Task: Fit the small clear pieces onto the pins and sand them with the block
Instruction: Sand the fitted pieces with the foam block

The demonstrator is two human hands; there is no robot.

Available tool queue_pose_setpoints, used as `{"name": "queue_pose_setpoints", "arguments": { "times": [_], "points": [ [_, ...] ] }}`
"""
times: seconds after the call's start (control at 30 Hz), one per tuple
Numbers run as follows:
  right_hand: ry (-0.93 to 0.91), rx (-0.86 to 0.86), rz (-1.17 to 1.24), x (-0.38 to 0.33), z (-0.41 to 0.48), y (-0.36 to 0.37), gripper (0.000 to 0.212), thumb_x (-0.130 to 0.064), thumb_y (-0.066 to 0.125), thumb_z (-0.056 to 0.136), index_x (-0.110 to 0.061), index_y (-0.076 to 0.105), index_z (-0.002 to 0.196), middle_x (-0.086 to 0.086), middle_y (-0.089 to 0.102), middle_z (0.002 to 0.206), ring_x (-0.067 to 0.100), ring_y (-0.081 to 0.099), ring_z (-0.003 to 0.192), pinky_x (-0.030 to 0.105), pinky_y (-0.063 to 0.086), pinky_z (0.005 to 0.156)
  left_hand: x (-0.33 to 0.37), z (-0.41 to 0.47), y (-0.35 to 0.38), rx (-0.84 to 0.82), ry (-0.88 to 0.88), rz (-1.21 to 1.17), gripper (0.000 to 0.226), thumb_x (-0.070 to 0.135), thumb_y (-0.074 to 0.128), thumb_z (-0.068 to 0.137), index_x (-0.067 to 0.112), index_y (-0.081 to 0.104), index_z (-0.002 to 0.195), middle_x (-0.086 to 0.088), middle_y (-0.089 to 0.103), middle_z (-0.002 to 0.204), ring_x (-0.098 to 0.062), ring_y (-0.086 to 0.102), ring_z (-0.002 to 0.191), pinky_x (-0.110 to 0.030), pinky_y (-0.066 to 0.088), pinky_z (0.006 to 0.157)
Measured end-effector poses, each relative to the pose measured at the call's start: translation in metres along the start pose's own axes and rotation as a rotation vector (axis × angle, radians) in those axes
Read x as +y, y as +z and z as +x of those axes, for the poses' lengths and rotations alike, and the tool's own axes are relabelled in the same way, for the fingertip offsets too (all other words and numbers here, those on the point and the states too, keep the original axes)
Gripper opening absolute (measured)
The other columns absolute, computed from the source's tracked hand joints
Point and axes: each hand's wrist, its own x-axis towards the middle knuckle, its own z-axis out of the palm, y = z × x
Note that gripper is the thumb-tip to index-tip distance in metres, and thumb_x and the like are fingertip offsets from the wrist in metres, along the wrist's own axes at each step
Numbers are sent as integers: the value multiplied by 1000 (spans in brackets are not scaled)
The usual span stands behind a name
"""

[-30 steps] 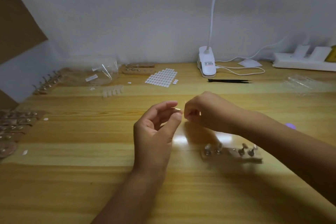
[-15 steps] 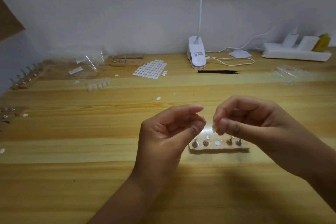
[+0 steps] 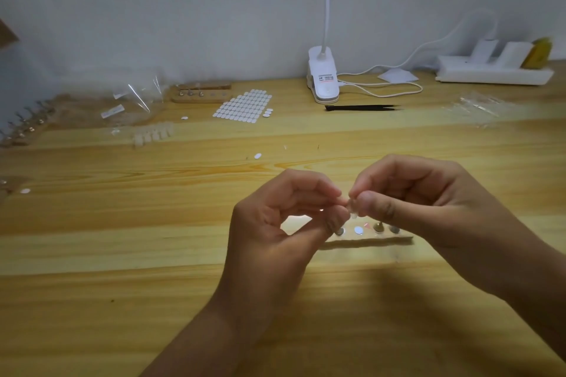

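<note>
Counter: We looked down on a pale wooden counter [image 3: 122, 254] set against a plain grey wall, with a white clip lamp [image 3: 323, 79] well beyond both hands.
Left hand: The left hand [image 3: 275, 223] was curled, thumb and forefinger pinched together at their tips. What they gripped was hidden. We judged it to be the loose pin that had shown there a second earlier.
Right hand: The right hand [image 3: 428, 208] was clenched on a clear piece [image 3: 353, 213], pinching it between thumb and forefinger. The piece's lower edge showed just under the thumb.
Clear piece: It hung in the air between the two hands, touching the left fingertips.
Pin block: A wooden pin block [image 3: 382, 237] lay on the counter just beyond and below the fingertips, partly behind the left thumb. Upright pins [image 3: 379, 227] stood in it.
Change: Half a second earlier a gap had separated the two sets of fingertips; now they met.
Meaning: We judged that the fitting step was in hand, with the piece being brought onto the pin. Sanding had not begun, and we could not pick out the sanding block.
Supplies: Far beyond the left hand lay a row of clear pieces [image 3: 153, 135] and a sheet of white ovals [image 3: 245, 105]. Black tweezers [image 3: 361, 107] lay well beyond the right hand.
</note>
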Motion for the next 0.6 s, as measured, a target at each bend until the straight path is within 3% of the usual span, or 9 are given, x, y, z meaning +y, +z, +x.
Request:
{"name": "queue_pose_setpoints", "arguments": {
  "times": [0.3, 0.4, 0.5, 0.6],
  "points": [
    [94, 55, 90, 2, -4, 5, 6, -20, 76, 75, -17, 74, 80, 0, 68, 72, 7, 62, 67, 13, 49, 64, 6, -3, -1, 1, 80, 133, 23, 3, 80, 76, 22, 68, 82, 1, 74, 80, -19, 72, 76, -34, 59, 69],
    [119, 57, 140, 3, -4, 6, 15, -15, 82, 73, -15, 71, 83, 5, 66, 73, 12, 62, 68, 16, 51, 65, 9, -5, -2, -7, 101, 184, 24, 1, 80, 76, 21, 67, 81, 3, 74, 80, -15, 72, 77, -29, 58, 69],
    [113, 98, 138, 4, -5, 9, 9, -14, 79, 76, -12, 70, 79, 7, 68, 72, 12, 63, 66, 17, 51, 63, 8, -4, -3, 0, 99, 216, 25, 1, 80, 75, 20, 66, 79, 3, 74, 79, -15, 72, 76, -27, 57, 68],
    [28, 153, -44, 4, -7, 11, 15, -22, 71, 77, -10, 73, 84, 4, 73, 75, 6, 66, 67, 13, 50, 63, 6, -2, -2, 26, 48, 209, 23, 1, 81, 75, 14, 64, 81, 0, 74, 78, -12, 73, 72, -21, 57, 66]
  ]
}}
